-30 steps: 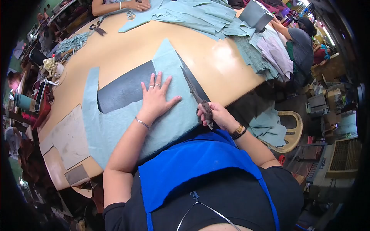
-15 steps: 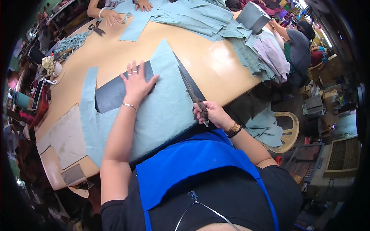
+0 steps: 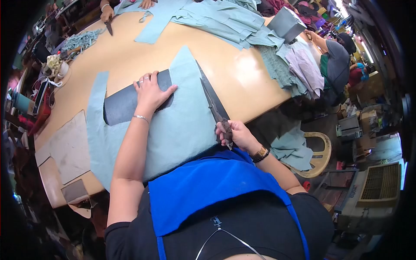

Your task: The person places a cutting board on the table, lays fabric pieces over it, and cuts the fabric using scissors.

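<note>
My left hand [image 3: 149, 92] lies on a dark grey panel [image 3: 121, 102], its fingers bent over the panel and its thumb stretched toward light blue-green fabric [image 3: 177, 125]. The fabric lies around the panel, with a strip at the left and a pointed corner at the top. In my right hand [image 3: 234, 134] are dark scissors [image 3: 214, 108] with cloth-wrapped handles. Their blades point up and left along the fabric's right edge, over a dark strip. Whether the blades are apart is hard to see.
Across the table [image 3: 143, 56], another person's hand [image 3: 107, 14] holds dark scissors. Blue-green cloth pieces [image 3: 221, 21] lie at the far side. Pale pattern pieces [image 3: 71, 147] rest at the left. A plastic chair [image 3: 320, 160] with cloth stands right; another person [image 3: 336, 56] is beyond.
My left hand has moved left from the fabric onto the dark panel, and its fingers have drawn in. The person across has picked up the scissors. My right hand still holds its scissors.
</note>
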